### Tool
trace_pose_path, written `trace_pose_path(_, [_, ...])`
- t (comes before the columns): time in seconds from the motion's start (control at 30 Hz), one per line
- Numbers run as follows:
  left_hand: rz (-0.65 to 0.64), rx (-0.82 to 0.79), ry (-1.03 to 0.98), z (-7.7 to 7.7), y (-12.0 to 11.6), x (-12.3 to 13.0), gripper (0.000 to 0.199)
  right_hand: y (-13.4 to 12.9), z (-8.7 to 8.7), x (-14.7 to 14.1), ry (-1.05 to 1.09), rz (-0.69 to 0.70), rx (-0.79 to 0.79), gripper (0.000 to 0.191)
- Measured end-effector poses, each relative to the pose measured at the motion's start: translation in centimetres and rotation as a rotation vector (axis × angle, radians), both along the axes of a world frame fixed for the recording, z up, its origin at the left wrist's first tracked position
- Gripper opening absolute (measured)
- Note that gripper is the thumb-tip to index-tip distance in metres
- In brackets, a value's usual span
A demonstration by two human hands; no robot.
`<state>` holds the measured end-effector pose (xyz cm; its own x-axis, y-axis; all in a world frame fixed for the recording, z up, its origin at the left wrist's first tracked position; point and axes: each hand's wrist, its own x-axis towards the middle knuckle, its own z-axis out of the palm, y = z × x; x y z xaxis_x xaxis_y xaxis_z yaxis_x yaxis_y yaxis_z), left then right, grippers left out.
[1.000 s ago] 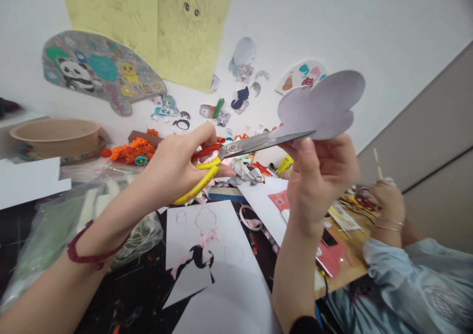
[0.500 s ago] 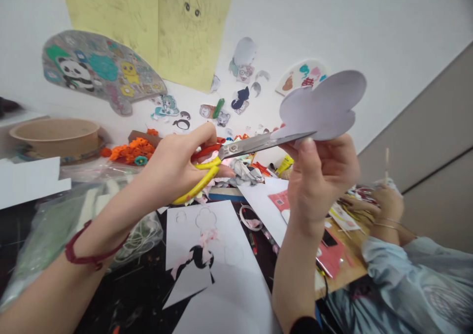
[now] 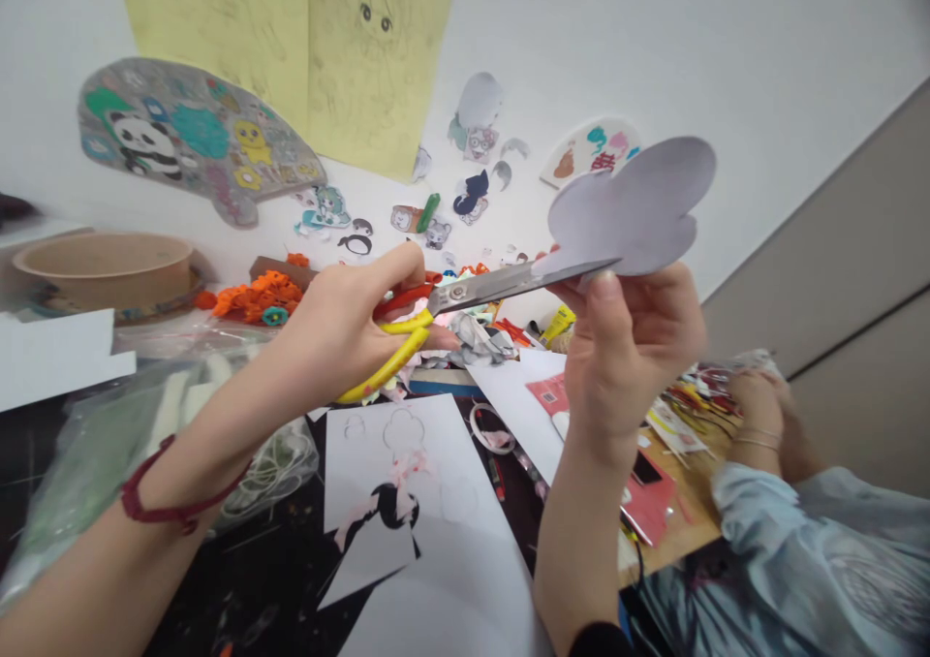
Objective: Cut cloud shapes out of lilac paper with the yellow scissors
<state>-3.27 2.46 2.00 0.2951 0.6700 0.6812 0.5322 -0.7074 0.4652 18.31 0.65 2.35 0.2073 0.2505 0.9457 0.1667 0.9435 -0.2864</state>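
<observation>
My left hand (image 3: pixel 363 318) is closed round the red and yellow handles of a pair of scissors (image 3: pixel 472 291), held level above the table. Their blades reach right, to the lower left edge of a white paper cutout (image 3: pixel 632 206) with rounded, cloud-like lobes. Between thumb and fingers, my right hand (image 3: pixel 632 357) pinches this cutout by its lower edge, close to the blade tips. Below lies white paper (image 3: pixel 385 424) with pencil outlines and a cut-out hole, dark table showing through.
Orange craft pieces (image 3: pixel 262 291), a round tan container (image 3: pixel 106 265) and a plastic bag of white cord (image 3: pixel 276 463) are on the left. Paper scraps (image 3: pixel 480 337) lie against the wall. At right, a co-worker's hands (image 3: pixel 759 405) are over a wooden table (image 3: pixel 697 502).
My hands, the scissors and the cutout hold nearly the same pose. The co-worker's hands have shifted, and the thin stick that stood up from them no longer shows.
</observation>
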Motion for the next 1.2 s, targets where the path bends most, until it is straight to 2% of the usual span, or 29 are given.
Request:
trace_pose_path(0.3, [0.05, -0.004, 0.082, -0.2, 0.49, -0.26, 0.042, 0.07, -0.05, 0.23, 0.021, -0.004, 0.005, 0.01])
trace_pose_path(0.73, [0.043, 0.046, -0.015, -0.63, 0.64, 0.06, 0.05, -0.03, 0.0, 0.25, 0.012, -0.048, 0.03, 0.008])
trace_pose_path(1.2, [0.059, 0.038, -0.007, -0.72, 0.53, 0.26, 0.057, 0.21, 0.0, -0.2, 0.016, -0.012, 0.061, 0.011])
